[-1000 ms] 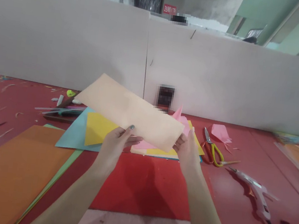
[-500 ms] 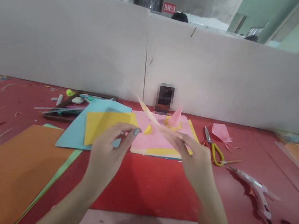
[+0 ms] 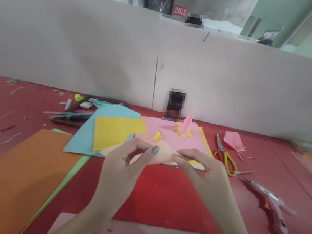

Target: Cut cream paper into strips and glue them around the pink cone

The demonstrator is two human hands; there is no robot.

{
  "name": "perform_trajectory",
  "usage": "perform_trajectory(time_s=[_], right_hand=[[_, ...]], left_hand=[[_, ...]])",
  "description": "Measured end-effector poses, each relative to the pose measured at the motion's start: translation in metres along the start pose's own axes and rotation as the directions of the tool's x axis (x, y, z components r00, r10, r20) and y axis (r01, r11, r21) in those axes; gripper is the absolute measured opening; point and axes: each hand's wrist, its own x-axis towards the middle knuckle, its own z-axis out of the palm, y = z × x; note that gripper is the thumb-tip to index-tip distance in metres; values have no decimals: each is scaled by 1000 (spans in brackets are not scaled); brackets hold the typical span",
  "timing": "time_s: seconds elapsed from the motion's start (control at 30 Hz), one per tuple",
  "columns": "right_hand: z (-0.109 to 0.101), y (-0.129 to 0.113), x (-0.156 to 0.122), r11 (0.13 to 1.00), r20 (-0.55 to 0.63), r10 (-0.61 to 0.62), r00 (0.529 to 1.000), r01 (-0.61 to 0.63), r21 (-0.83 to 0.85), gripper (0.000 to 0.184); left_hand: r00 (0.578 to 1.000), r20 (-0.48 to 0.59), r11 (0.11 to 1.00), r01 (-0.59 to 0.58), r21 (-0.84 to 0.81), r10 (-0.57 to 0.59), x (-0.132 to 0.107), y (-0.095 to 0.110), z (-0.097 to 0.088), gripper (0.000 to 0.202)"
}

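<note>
A pale peach piece of paper (image 3: 165, 153) is pinched between both hands above the red sheet (image 3: 167, 200). My left hand (image 3: 127, 163) has thumb and fingers closed on its left part. The fingertips of my right hand (image 3: 203, 170) press its right end, where the paper looks bent or rolled. Just beyond the hands, a pink paper cone (image 3: 185, 125) stands on a yellow scalloped flower shape (image 3: 184, 135). A small yellow crescent cutout (image 3: 157, 135) lies on the pink sheet (image 3: 168, 130) beside it.
Yellow-handled scissors (image 3: 227, 158) and a glue gun (image 3: 273, 205) with its cord lie to the right, near a pink paper scrap (image 3: 234, 140). Left are yellow (image 3: 119, 133), blue (image 3: 83, 137) and orange paper (image 3: 17, 171), plus a dark tray (image 3: 68, 121). A white partition (image 3: 95, 54) stands behind.
The peach paper has come down from its raised, slanted position. My left hand has moved right and now grips it too, so both hands are close together on it.
</note>
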Motion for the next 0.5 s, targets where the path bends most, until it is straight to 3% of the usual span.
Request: perform_trajectory(time_s=[0.17,0.5], right_hand=[[-4,3,3,996,3,59,998,-59,64,11],[-6,0,1,994,-16,102,995,-101,51,13]], left_hand=[[996,-4,995,92,-43,-93,-2,-2,4,21],[996,-41,997,74,-16,-74,-4,0,5,14]])
